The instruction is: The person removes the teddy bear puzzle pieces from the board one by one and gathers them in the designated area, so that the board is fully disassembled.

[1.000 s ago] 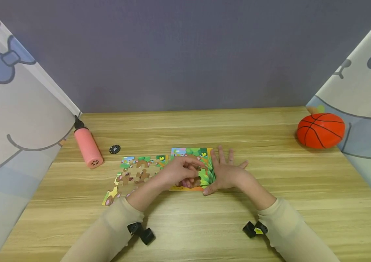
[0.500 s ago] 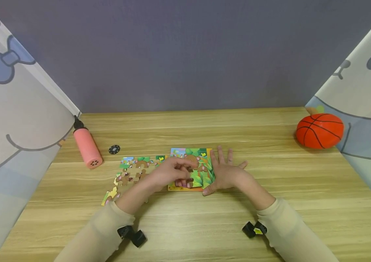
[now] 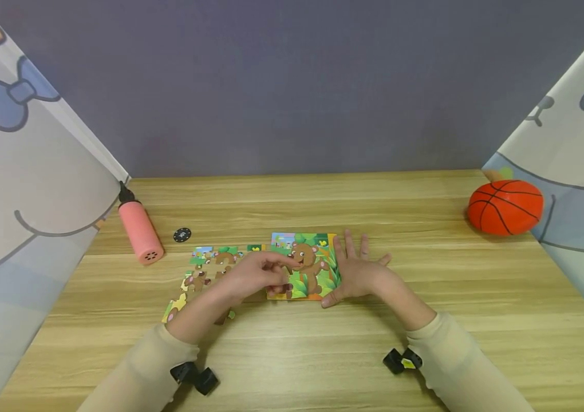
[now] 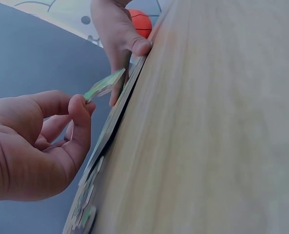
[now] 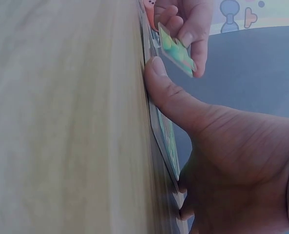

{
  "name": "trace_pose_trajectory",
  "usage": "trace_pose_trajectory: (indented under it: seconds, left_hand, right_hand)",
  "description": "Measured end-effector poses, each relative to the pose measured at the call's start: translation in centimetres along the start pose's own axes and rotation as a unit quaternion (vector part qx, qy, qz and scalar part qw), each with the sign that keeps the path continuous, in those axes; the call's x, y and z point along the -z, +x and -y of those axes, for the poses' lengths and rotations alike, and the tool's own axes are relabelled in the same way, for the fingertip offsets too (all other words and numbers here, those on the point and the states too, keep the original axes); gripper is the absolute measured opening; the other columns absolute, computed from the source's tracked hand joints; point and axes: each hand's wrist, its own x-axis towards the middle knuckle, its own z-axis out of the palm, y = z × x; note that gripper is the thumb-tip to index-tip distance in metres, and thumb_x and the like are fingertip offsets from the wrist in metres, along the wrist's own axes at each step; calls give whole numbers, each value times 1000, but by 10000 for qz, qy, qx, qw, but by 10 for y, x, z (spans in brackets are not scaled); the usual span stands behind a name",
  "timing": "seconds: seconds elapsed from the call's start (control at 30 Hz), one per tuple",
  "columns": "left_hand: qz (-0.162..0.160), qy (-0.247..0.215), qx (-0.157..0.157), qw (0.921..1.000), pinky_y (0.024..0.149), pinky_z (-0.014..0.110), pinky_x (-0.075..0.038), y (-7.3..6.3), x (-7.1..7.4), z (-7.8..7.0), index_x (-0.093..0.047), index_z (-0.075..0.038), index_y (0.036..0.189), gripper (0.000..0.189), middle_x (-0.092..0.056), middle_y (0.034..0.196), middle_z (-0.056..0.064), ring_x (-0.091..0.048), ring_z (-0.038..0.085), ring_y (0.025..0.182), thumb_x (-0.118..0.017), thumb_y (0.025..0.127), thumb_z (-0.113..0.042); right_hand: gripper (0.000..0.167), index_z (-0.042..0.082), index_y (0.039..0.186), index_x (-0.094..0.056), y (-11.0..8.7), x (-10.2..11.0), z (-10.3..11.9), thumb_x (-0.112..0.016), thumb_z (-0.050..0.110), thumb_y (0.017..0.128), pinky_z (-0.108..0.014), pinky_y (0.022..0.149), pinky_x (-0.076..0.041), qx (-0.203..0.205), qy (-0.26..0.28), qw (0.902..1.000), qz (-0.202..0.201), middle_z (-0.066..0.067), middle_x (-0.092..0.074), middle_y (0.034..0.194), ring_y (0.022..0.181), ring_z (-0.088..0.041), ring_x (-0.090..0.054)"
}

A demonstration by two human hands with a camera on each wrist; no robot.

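Note:
My left hand (image 3: pixel 257 276) is over the left part of a jigsaw board (image 3: pixel 311 260) that shows a brown bear among green leaves. Between thumb and forefinger it pinches a green puzzle piece (image 4: pixel 104 86), raised above the board in both wrist views; the right wrist view shows the puzzle piece (image 5: pixel 176 51) tilted. My right hand (image 3: pixel 356 276), fingers spread, rests along the board's right edge. Its thumb (image 5: pixel 166 85) touches the near edge. Loose puzzle pieces (image 3: pixel 196 281) lie left of the board, some hidden under my left forearm.
On the left of the wooden table (image 3: pixel 323 349) lie a pink hand pump (image 3: pixel 139 232) and a round black chip (image 3: pixel 182 234). A red ball (image 3: pixel 505 207) with basketball lines sits far right. A grey wall (image 3: pixel 302 86) stands behind.
My left hand has moved left across the board with the green puzzle piece, uncovering more of the bear picture. My right hand has stayed in place.

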Motion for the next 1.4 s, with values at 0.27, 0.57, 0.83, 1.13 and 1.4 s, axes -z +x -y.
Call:
trace_pose_trajectory:
  seconds: [0.27,0.57,0.83,1.13,1.4]
  left_hand:
    - [30,283,-59,9996,60,30,-55,-12,10,7,-69,-5,127,36,-65,80,13,-58,19,61,-66,91,0]
    - [114,243,196,9994,59,29,-54,-30,24,12,-68,-4,126,34,-63,82,14,-58,20,64,-68,93,-3]
    - [167,403,253,9987,58,30,-55,-43,35,14,-67,-1,125,32,-61,79,13,-58,19,61,-68,94,-5]
    - [93,483,528,9974,36,25,-35,-55,44,16,-69,-7,124,31,-63,74,12,-54,15,53,-68,93,-6]
    - [211,406,701,9965,38,25,-35,-61,48,16,-68,-8,127,34,-60,72,12,-46,15,46,-67,93,-5]
  right_hand:
    - [149,5,161,8,-1,1,-1,-82,72,63,-92,86,0,27,9,10000,68,-23,23,162,143,-56,19]
    - [149,5,161,7,-1,2,-1,-81,74,62,-92,86,0,33,-45,10000,51,-23,22,162,143,-57,18]
    - [149,5,161,8,-1,3,-1,-82,73,63,-92,86,1,42,-13,10000,59,-23,23,162,143,-57,18]
    - [149,5,161,9,0,3,0,-82,73,63,-92,87,1,24,5,10000,91,-23,23,162,143,-56,19]
    - [149,6,161,8,-1,2,0,-82,73,63,-92,87,0,5,-40,10000,83,-22,23,162,143,-56,18]
